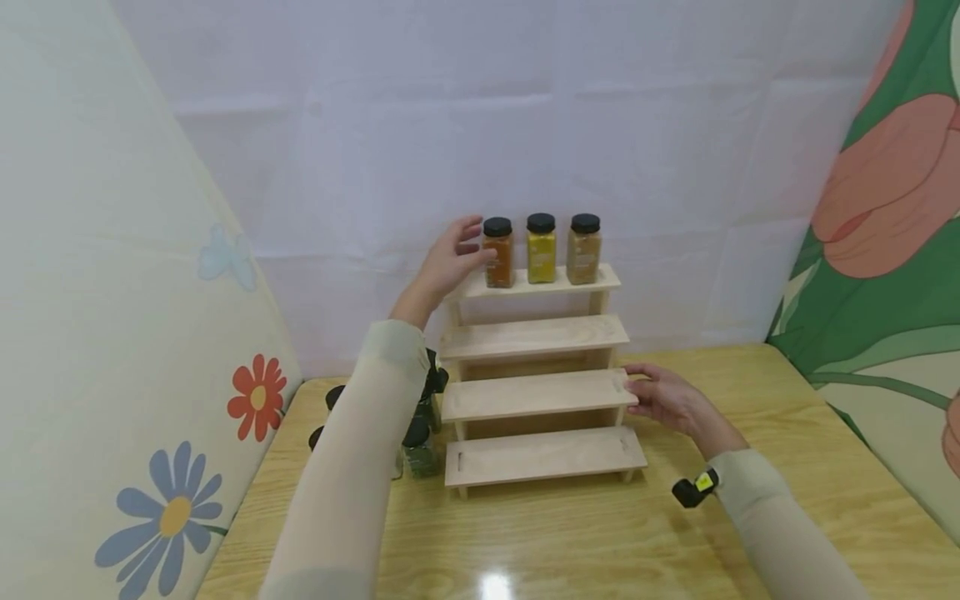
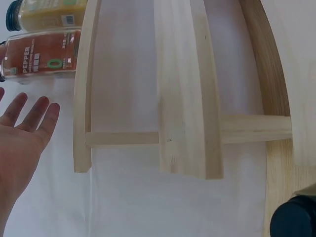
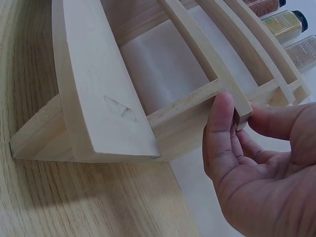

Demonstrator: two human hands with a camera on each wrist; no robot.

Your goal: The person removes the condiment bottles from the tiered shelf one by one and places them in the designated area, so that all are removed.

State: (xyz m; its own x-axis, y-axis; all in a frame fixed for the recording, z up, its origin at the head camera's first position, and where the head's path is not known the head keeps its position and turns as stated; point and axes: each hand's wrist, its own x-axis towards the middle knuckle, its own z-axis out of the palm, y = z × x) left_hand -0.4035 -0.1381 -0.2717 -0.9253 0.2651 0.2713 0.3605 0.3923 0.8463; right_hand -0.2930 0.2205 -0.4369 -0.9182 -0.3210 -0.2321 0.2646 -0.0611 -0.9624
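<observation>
A pale wooden four-step rack (image 1: 545,457) stands on the table. On its top step are three square jars with black lids: a reddish-orange one labelled pepper (image 2: 42,54), a yellow one (image 1: 542,257) and a tan one (image 1: 583,260). My left hand (image 1: 452,262) is beside the pepper jar, fingers spread, its thumb overlapping the jar in the head view. The left wrist view shows its fingers apart from the glass. With thumb and fingers my right hand (image 3: 261,153) pinches the right end of the second step from the bottom (image 1: 536,395). The three lower steps hold no jars.
Several dark-lidded jars (image 1: 422,454) stand left of the rack, partly hidden behind my left sleeve (image 1: 352,467). A white cloth (image 1: 480,125) hangs close behind the rack. Flower-printed panels (image 1: 180,400) border the wooden table (image 1: 585,542) at both sides.
</observation>
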